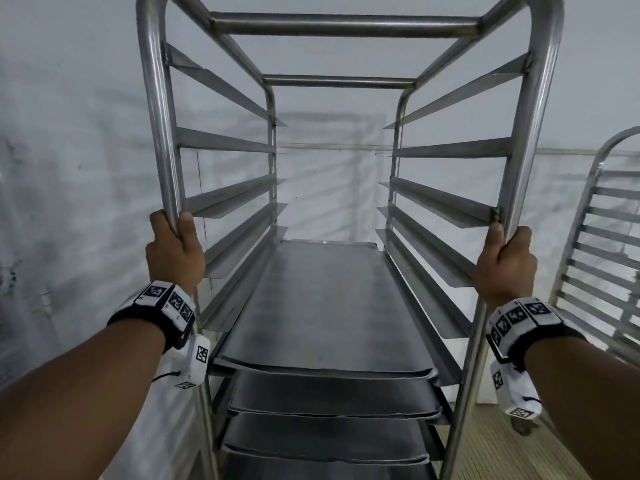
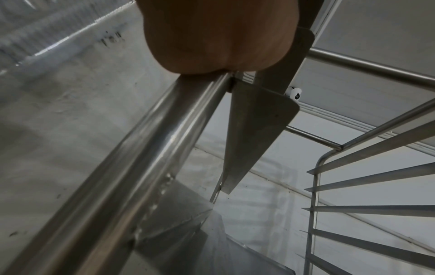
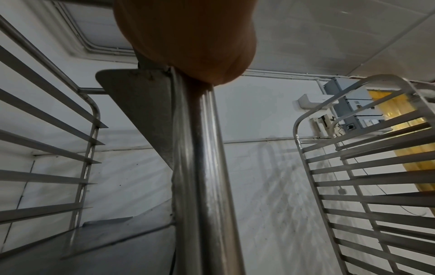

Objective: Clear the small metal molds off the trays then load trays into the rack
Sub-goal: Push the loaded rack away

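A tall steel rack (image 1: 346, 24) stands in front of me, its upper runners bare. Several flat metal trays (image 1: 322, 306) sit stacked in its lower slots. My left hand (image 1: 175, 249) grips the rack's front left post (image 1: 161, 133), fingers curled round the tube. My right hand (image 1: 504, 261) grips the front right post (image 1: 533, 133) the same way. In the left wrist view the palm (image 2: 219, 37) closes over the post (image 2: 146, 148). The right wrist view shows the palm (image 3: 188, 41) wrapped on the post (image 3: 200, 167). No small molds are in view.
A second steel rack (image 1: 602, 254) stands close on the right, also seen in the right wrist view (image 3: 367, 176). A white wall (image 1: 69, 168) runs behind and to the left. Wood-patterned floor (image 1: 491, 445) shows at the lower right.
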`<state>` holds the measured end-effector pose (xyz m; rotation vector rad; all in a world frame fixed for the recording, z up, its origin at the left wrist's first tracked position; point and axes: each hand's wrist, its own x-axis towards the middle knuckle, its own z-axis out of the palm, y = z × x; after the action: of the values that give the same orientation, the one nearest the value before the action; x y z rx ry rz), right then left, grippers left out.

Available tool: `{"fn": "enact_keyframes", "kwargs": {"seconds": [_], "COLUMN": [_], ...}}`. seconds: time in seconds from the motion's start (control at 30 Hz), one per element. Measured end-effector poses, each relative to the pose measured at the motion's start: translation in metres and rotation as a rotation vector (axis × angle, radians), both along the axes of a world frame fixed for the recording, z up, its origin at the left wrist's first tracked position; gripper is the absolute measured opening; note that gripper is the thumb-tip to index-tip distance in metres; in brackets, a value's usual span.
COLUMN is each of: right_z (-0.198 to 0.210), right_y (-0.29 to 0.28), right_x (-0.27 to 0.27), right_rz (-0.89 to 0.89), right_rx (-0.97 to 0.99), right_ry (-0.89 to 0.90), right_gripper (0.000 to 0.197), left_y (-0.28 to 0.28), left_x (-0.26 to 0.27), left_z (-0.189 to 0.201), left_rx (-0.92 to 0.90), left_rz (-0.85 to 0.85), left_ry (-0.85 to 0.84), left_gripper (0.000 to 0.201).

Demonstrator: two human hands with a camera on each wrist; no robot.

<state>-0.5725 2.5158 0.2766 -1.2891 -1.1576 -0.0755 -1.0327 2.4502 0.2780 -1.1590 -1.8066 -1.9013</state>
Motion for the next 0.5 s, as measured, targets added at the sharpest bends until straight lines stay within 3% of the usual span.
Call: {"fn": "enact_keyframes", "kwargs": {"seconds": [0.5], "right_z": [-0.001], "right_y": [0.119], "right_x": [-0.003], "right_rz": [0.05], "right_rx": [-0.03], "right_ry": [-0.02], "right_gripper": [0.044], "left_y": [0.107], "left_x": [0.0], "left_z": [0.003], "left_rx": [-0.021], "left_rz": [0.011], "left_ry": [-0.024], "left_gripper": [0.055]}}
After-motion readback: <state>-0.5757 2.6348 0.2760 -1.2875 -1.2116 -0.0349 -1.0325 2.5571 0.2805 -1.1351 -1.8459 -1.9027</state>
